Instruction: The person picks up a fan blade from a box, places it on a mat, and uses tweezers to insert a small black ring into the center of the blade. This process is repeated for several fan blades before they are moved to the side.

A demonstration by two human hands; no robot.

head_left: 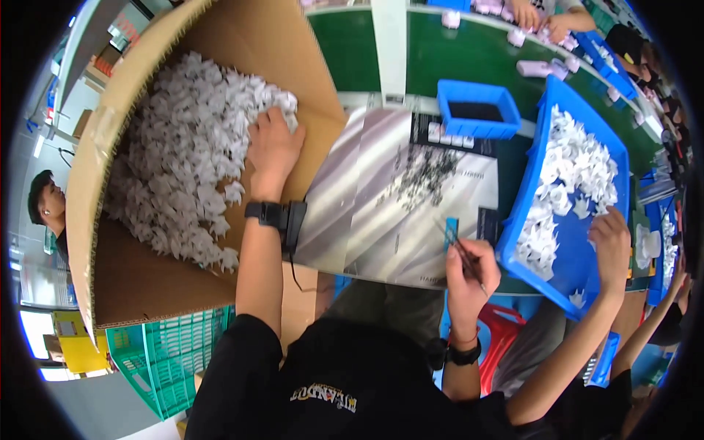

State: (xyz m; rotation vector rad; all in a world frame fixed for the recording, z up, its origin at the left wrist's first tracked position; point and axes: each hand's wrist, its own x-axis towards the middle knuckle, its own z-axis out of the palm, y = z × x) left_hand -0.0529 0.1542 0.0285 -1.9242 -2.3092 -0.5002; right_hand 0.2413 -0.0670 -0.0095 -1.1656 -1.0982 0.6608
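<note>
My left hand [275,144] reaches into a large cardboard box [213,33], at the right edge of a heap of small white pointed pieces [194,139]. Its fingers rest on the heap with the thumb apart; I see nothing clearly held. Over the front of a glossy grey-white mat [367,220], my right hand [471,273] is closed around thin dark tweezers [465,257]. A teal strip [451,230] shows near the tweezers' far end; whether it is attached is unclear. Small black parts [429,176] lie scattered on the mat beyond that hand.
A small blue bin [478,110] with dark contents stands behind the mat. To the right, a co-worker's hand [610,238] is over a big blue tray [546,136] of white pieces. A green crate [165,359] stands below the box; other people work across the green table [455,55].
</note>
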